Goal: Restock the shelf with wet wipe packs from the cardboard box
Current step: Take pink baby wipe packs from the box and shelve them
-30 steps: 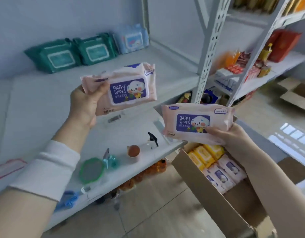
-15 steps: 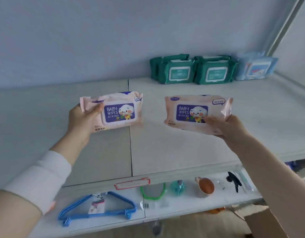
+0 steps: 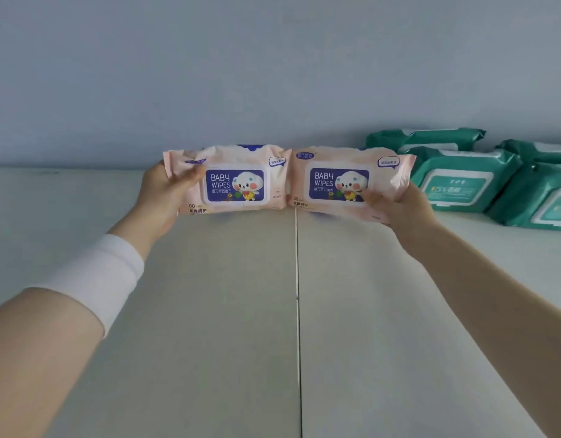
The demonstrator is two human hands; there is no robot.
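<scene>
Over the pale shelf, the left hand, a white sleeve behind its wrist, gripped the left pink pack by its outer end. The right hand gripped the right pink pack likewise. Each label read "BABY WIPES" and "80". Half a second before, the packs were held apart. Now they met edge to edge near the wall, just left of the green packs.

Blue-grey wall at the back — green packs stacked right.
</scene>
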